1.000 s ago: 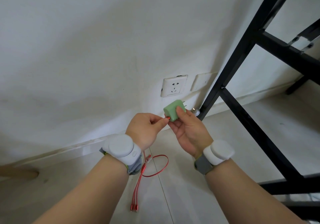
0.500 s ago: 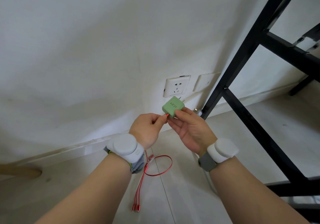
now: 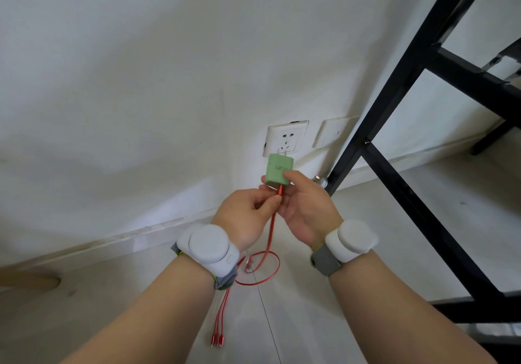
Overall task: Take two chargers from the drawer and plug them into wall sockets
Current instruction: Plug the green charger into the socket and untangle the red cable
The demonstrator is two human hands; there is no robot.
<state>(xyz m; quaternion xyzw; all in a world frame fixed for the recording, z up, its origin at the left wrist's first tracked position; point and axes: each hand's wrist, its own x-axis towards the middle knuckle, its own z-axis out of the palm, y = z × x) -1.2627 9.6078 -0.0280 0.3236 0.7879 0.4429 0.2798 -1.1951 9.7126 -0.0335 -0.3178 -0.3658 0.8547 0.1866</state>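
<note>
Green charger block [image 3: 279, 169] held in front of the wall, just below the white five-hole wall socket [image 3: 285, 138], two metal prongs pointed up toward the socket face; prongs close to the plate's lower edge, contact not determinable. Right hand [image 3: 306, 208] closed on the block, thumb pressed on its near face, remaining fingers wrapped beneath. Left hand [image 3: 245, 218] pinching the red cable [image 3: 271, 232] between thumb and forefinger, just under the point where the plug enters the block's underside. Cable hanging from the block between the two wrists, looped once on the floor [image 3: 380, 237], ending in a cluster of red connector tips [image 3: 217, 343] lying on the tile between the forearms. White pod-shaped device strapped on a grey band to each wrist: left wrist device [image 3: 208, 246], right wrist device [image 3: 351, 240]. Second white wall plate [image 3: 331, 132] mounted just right of the socket, partly behind the black metal frame [image 3: 394, 104]; details of that plate too faint to read. Frame upright standing on the floor near the wall, with a diagonal brace running down to the right. Small metallic round item [image 3: 320, 180] at the foot of the frame, touching or nearly touching the skirting; identity not determinable. Pale wooden leg [image 3: 28, 280] visible at the left edge, low on the floor. White wall [image 3: 169, 81] unmarked apart from faint scuffs.
</note>
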